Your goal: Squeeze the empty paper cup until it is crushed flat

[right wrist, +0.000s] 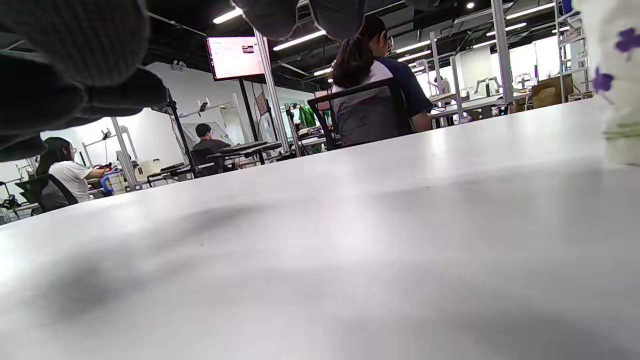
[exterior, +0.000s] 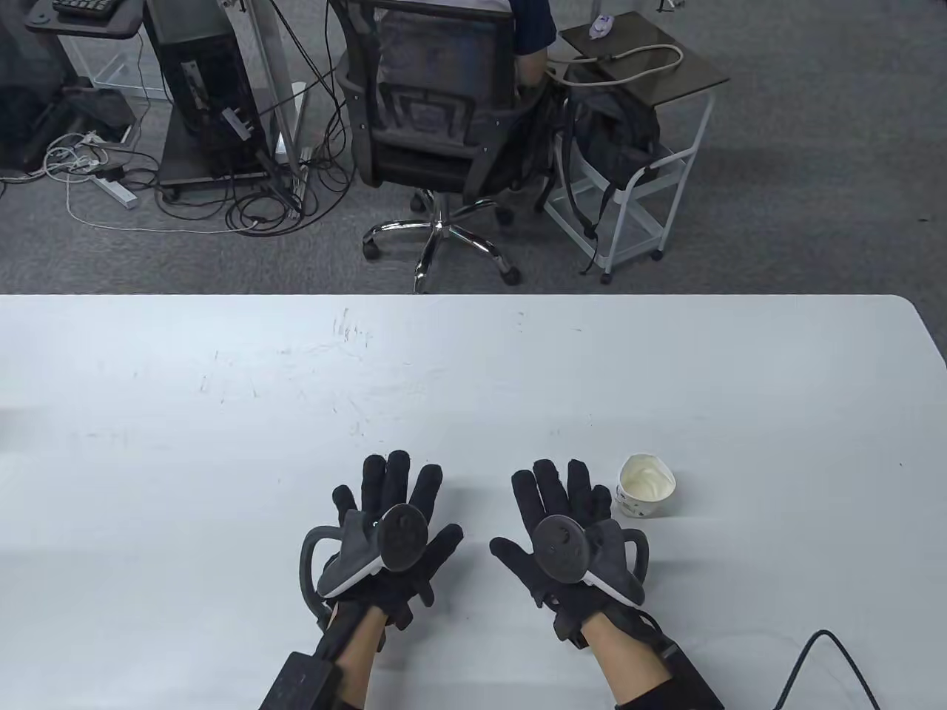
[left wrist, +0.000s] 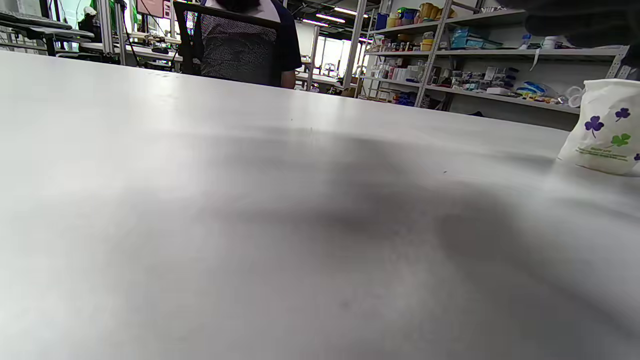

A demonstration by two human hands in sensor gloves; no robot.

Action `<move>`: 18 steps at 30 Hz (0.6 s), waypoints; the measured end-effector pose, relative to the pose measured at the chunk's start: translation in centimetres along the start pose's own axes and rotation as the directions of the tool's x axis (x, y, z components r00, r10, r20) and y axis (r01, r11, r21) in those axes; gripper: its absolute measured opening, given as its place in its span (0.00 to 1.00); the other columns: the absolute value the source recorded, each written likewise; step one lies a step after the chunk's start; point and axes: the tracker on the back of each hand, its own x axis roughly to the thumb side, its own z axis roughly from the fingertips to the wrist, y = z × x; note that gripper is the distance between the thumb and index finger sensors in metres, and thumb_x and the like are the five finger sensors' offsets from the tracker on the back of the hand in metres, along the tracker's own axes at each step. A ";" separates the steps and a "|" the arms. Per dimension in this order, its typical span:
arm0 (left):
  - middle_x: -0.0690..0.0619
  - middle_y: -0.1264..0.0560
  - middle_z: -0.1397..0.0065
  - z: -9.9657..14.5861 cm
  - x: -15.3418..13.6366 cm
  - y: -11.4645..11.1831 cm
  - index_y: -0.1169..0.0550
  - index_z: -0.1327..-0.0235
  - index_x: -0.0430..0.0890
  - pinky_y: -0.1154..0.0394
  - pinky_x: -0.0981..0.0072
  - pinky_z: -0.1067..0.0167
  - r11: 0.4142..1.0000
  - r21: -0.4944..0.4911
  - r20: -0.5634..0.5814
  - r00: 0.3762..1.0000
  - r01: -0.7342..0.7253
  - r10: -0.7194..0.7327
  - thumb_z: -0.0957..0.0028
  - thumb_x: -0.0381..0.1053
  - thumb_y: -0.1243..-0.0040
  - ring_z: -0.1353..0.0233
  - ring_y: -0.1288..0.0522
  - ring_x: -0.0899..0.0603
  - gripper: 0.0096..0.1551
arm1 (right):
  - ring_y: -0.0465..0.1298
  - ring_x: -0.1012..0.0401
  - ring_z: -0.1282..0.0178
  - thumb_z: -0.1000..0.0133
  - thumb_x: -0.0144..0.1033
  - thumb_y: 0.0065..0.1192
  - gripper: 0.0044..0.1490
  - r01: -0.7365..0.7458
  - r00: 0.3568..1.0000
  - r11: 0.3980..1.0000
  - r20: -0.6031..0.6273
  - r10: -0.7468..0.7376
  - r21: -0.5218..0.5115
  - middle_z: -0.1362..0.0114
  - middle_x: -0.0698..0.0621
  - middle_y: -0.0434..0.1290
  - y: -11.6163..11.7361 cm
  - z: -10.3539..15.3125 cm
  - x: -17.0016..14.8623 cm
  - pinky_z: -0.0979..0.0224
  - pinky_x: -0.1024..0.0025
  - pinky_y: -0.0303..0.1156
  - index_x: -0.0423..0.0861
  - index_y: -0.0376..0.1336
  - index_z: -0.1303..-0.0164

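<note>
A white paper cup (exterior: 646, 485) with small purple and green clover prints stands upright on the white table (exterior: 222, 458), just right of my right hand. Its mouth faces up and it looks empty. It also shows in the left wrist view (left wrist: 606, 127) and at the right edge of the right wrist view (right wrist: 612, 75). My left hand (exterior: 396, 510) and right hand (exterior: 566, 514) lie flat on the table, palms down, fingers spread, holding nothing. The right hand's little finger is close to the cup, apart from it.
The table's far edge runs across the middle of the table view. Beyond it are an office chair (exterior: 436, 111) with a seated person, a white cart (exterior: 644, 148) and cables. A black cable (exterior: 821, 658) lies at the table's near right.
</note>
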 end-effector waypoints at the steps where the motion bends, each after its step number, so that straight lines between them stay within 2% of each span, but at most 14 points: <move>1: 0.47 0.66 0.11 0.0 0.0 0.0 0.56 0.12 0.61 0.61 0.25 0.30 1.000 0.002 0.000 1.000 -0.007 0.007 0.41 0.81 0.59 0.17 0.72 0.37 0.51 | 0.41 0.36 0.17 0.50 0.72 0.55 0.57 0.000 1.000 1.000 -0.004 0.000 -0.014 0.12 0.45 0.45 -0.2 0.1 -0.2 0.25 0.31 0.43 0.52 0.43 0.18; 6: 0.47 0.65 0.10 -0.2 0.1 -0.1 0.56 0.12 0.60 0.60 0.25 0.30 1.000 -0.007 0.004 1.000 -0.004 0.004 0.41 0.80 0.59 0.16 0.71 0.37 0.50 | 0.40 0.36 0.16 0.50 0.70 0.58 0.56 -0.047 0.998 0.996 -0.042 0.044 -0.080 0.11 0.47 0.46 -1.4 -0.1 -1.2 0.25 0.30 0.41 0.54 0.45 0.18; 11: 0.47 0.64 0.10 0.1 0.0 0.0 0.55 0.12 0.60 0.60 0.25 0.30 0.999 0.006 0.014 0.999 -0.048 0.048 0.41 0.80 0.59 0.16 0.70 0.37 0.50 | 0.41 0.35 0.17 0.50 0.68 0.62 0.53 -0.157 0.980 0.974 -0.152 0.132 -0.166 0.12 0.47 0.46 -2.8 -1.2 -4.7 0.26 0.28 0.40 0.56 0.49 0.18; 15: 0.47 0.63 0.10 0.1 0.0 0.0 0.54 0.12 0.60 0.60 0.25 0.30 0.999 0.004 0.012 0.999 -0.043 0.043 0.40 0.80 0.59 0.16 0.69 0.36 0.49 | 0.40 0.32 0.18 0.49 0.67 0.64 0.53 -0.101 0.958 0.981 -0.283 0.050 -0.167 0.11 0.46 0.44 -3.1 -1.3 -8.0 0.27 0.27 0.39 0.57 0.48 0.18; 18: 0.47 0.63 0.10 0.1 0.1 -0.2 0.54 0.11 0.59 0.59 0.25 0.30 0.999 -0.015 0.012 0.999 -0.048 0.048 0.40 0.79 0.59 0.16 0.69 0.36 0.49 | 0.39 0.31 0.19 0.49 0.68 0.64 0.55 -0.129 0.930 0.987 -0.358 0.088 -0.092 0.11 0.46 0.40 -2.6 -1.1 -9.6 0.27 0.27 0.40 0.59 0.44 0.17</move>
